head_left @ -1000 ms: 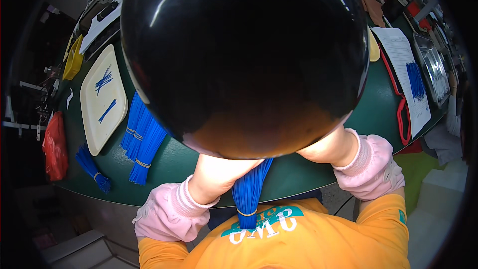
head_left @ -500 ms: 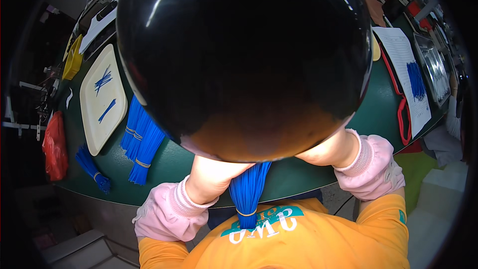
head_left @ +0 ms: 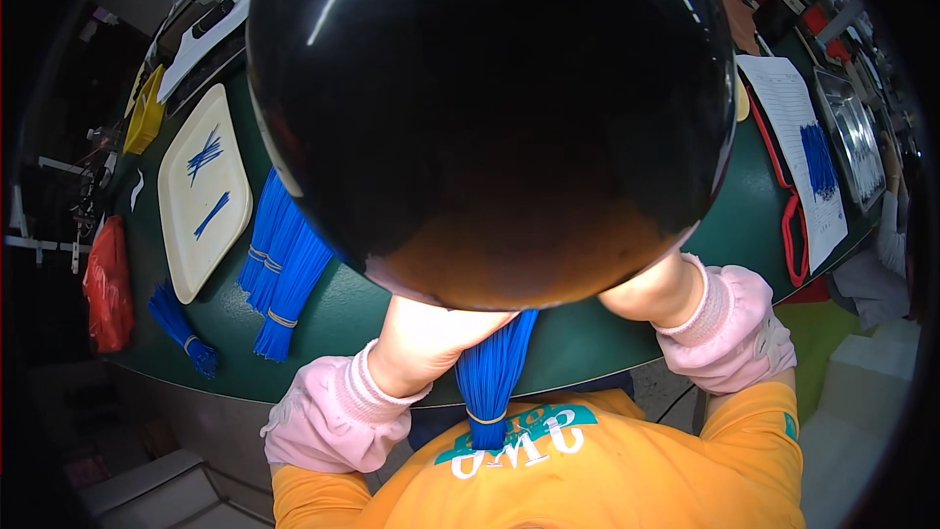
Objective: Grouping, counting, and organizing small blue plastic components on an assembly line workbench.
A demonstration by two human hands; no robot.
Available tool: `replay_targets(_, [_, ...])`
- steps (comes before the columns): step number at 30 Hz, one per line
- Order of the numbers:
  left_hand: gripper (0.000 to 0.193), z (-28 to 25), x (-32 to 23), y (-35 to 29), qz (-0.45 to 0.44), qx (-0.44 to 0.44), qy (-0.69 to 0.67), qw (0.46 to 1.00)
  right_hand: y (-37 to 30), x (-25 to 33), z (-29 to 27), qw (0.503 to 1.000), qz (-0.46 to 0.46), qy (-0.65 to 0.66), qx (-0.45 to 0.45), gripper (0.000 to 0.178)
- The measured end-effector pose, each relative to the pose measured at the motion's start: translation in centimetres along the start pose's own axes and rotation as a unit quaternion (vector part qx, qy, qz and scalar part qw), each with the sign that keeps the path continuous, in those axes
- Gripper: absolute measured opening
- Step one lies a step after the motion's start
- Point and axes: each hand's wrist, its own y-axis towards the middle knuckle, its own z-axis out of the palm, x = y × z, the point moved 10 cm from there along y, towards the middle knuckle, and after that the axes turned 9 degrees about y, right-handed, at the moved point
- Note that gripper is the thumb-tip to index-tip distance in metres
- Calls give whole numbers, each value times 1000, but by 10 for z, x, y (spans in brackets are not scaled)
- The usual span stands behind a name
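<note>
A large glossy black dome (head_left: 490, 127) fills the middle of the view and covers most of both my hands. Below its rim, a bundle of thin blue wire-like strands (head_left: 487, 377) lies pointing toward my body, bound near its close end by a tan band. The wrist and heel of my left hand (head_left: 431, 333) rest against the left side of this bundle, its fingers hidden. From the right, my right hand (head_left: 648, 294) reaches under the dome, with its fingers out of sight too. Whether either hand grips anything does not show.
Left of the dome on the green table (head_left: 328, 333) lie more banded blue bundles (head_left: 284, 274), a smaller bundle (head_left: 183, 330) and a cream tray (head_left: 181, 253) with loose strands. A red bag (head_left: 108, 284) sits far left. At right are a written sheet (head_left: 783, 88) and a clear box (head_left: 850, 127).
The dome has shifted slightly up and right in the picture, uncovering a little more of my left hand and the strands. My forearms stay almost where they were.
</note>
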Motion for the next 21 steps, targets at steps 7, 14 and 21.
replay_targets(7, [27,0,6,1,-2,5,-19,1000,1,-4,6,998,36,52,3,34])
replay_targets(14, [29,0,5,1,-11,20,3,1000,0,-5,3,997,46,62,-5,31])
replay_targets(21, [25,0,3,1,19,4,17,1000,0,-16,9,992,87,94,9,34])
